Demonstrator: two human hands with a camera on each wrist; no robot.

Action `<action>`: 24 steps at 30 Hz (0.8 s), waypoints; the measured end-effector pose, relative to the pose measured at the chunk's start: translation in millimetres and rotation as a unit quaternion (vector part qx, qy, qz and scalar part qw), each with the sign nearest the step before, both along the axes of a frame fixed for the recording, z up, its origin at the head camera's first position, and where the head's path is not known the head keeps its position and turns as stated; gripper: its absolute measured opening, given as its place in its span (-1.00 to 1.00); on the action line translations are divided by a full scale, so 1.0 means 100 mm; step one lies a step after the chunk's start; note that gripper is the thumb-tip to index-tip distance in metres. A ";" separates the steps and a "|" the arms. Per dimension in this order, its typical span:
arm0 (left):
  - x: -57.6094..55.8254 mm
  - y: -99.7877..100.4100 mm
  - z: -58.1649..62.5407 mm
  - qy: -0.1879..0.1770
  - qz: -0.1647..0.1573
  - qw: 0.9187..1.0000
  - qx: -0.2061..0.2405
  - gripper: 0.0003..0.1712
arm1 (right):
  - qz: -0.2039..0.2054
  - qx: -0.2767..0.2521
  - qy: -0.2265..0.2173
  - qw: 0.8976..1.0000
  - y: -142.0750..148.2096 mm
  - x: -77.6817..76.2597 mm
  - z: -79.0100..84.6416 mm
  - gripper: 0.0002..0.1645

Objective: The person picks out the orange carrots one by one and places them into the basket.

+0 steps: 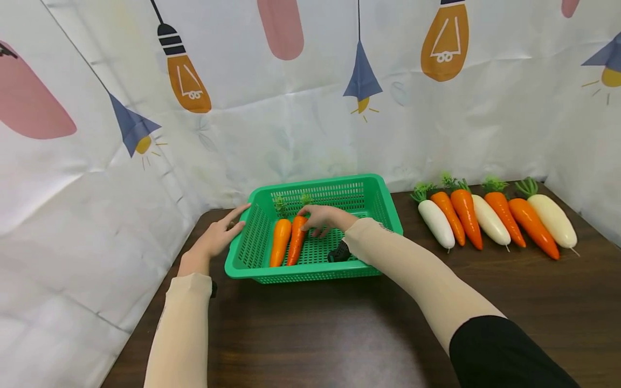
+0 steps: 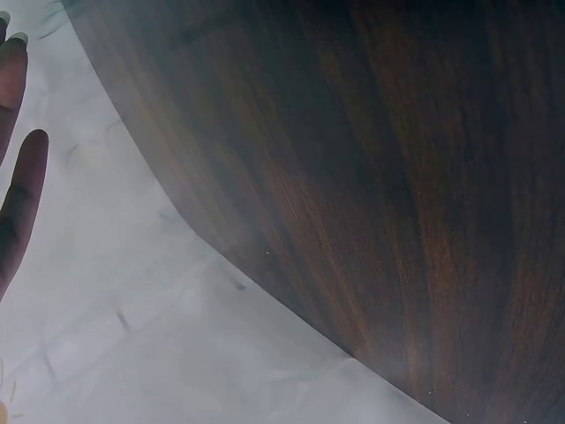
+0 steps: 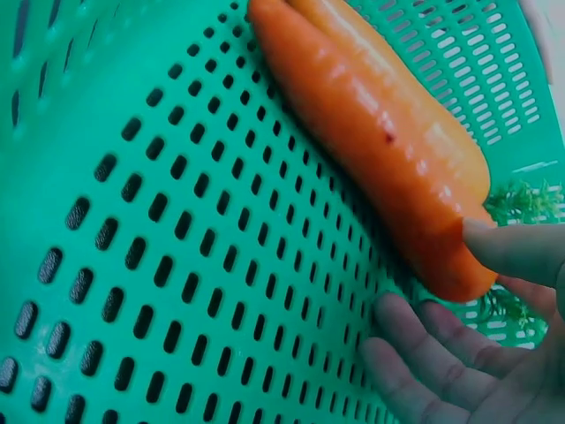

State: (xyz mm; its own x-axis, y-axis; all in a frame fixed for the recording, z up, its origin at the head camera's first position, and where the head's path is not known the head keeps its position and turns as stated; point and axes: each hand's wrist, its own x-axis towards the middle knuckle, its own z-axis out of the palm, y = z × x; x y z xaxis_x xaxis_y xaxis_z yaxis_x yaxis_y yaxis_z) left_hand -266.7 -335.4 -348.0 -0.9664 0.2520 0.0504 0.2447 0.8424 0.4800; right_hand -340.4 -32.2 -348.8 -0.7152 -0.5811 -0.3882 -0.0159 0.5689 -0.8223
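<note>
A green plastic basket (image 1: pixel 310 272) stands on the table with two orange carrots inside, side by side towards its left. My right hand (image 1: pixel 324 216) reaches in over the right-hand carrot (image 1: pixel 296 242), thumb and forefinger at its leafy end. In the right wrist view the thumb (image 3: pixel 512 252) lies on that carrot (image 3: pixel 380 159), and the other fingers spread near the basket floor. The other carrot (image 1: pixel 280 242) lies just left of it. My left hand (image 1: pixel 218 235) is at the basket's left rim, fingers extended; its fingertips (image 2: pixel 31 163) show at the left wrist view's edge.
Right of the basket, several carrots and white radishes (image 1: pixel 436 223) lie in a row on the dark wooden table (image 1: pixel 310 328). A patterned white cloth (image 1: pixel 310 129) hangs behind and along the left edge. A black wrist device (image 1: pixel 339 252) sits under the right wrist.
</note>
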 end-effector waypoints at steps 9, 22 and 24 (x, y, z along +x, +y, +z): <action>-0.02 0.04 0.02 0.002 -0.007 1.000 0.002 -0.29 | 0.019 0.027 0.002 0.999 0.08 0.00 0.06 -0.30; -0.01 0.01 0.01 -0.001 -0.010 1.000 0.005 -0.28 | 0.077 0.106 0.079 0.988 0.13 -0.02 0.24 -0.20; -0.01 0.01 0.01 0.000 -0.011 1.000 0.005 -0.28 | 0.082 0.109 0.085 0.987 0.16 -0.01 0.29 -0.22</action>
